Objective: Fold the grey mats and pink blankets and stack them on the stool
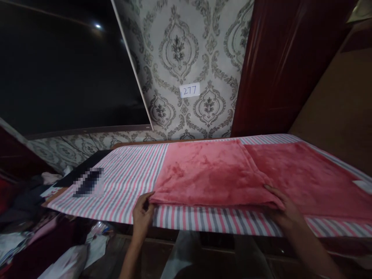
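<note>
A fuzzy coral-pink blanket (203,170) lies over a striped cloth, its left part doubled over into a layer and its right part spread flat. My left hand (144,209) pinches the near left corner of the doubled part between thumb and fingers. At the near right corner of that same layer, my right hand (280,205) grips the edge, thumb on top and the other fingers hidden beneath. The near edge hangs slightly lifted between both hands.
Pink, grey and white striped cloth (128,170) covers the table. A large screen (66,69) hangs at the left, beside patterned wallpaper with a paper label (190,90) reading 277. Clothes and a clear plastic item (100,228) lie at the lower left. A pixelated dark patch (88,182) rests on the cloth.
</note>
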`<state>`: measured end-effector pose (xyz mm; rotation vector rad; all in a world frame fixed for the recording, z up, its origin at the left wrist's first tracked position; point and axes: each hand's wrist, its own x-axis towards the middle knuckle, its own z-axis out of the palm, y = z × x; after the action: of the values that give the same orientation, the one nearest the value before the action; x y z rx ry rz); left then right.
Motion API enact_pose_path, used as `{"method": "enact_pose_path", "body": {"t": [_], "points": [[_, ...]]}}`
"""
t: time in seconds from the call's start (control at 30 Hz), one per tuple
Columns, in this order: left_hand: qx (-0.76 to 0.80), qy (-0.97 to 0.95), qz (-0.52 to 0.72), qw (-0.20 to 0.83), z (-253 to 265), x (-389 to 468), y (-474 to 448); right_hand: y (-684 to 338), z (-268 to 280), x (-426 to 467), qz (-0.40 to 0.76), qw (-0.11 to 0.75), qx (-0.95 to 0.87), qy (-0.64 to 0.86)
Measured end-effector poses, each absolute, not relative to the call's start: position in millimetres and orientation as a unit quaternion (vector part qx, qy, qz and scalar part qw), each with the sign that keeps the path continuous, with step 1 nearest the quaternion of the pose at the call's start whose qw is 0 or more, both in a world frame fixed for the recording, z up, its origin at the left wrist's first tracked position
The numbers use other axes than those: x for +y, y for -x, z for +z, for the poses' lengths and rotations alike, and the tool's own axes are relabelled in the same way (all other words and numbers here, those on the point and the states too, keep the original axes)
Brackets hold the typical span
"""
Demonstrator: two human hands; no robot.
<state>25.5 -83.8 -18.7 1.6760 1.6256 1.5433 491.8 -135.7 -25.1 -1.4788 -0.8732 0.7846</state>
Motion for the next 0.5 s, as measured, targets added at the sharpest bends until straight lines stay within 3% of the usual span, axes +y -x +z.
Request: {"method": "enact_pose_path", "body": {"t": [0.17, 0.3, 0.37, 0.5], "points": [[0.536, -0.512, 0.617, 0.265, 18.9, -86.0, -27.3, -474.4, 3.8, -120.5, 0.425, 0.609, -0.312, 0.594], [0.423, -0.46, 0.612, 0.486, 53.8, -64.6, -74.0, -437.6, 46.1, -84.1, 0.438, 0.609, -0.402, 0.525], [0.372, -0.428, 0.577, 0.588, 64.9, -45.6, -103.7, -408.5, 63.1, -68.3, 0.4, 0.559, -0.529, 0.497], [0.343, -0.401, 0.504, 0.683, 66.5, -7.1, -146.5, -348.5, 71.8, -60.4, 0.346, 0.342, -0.701, 0.522]]}}
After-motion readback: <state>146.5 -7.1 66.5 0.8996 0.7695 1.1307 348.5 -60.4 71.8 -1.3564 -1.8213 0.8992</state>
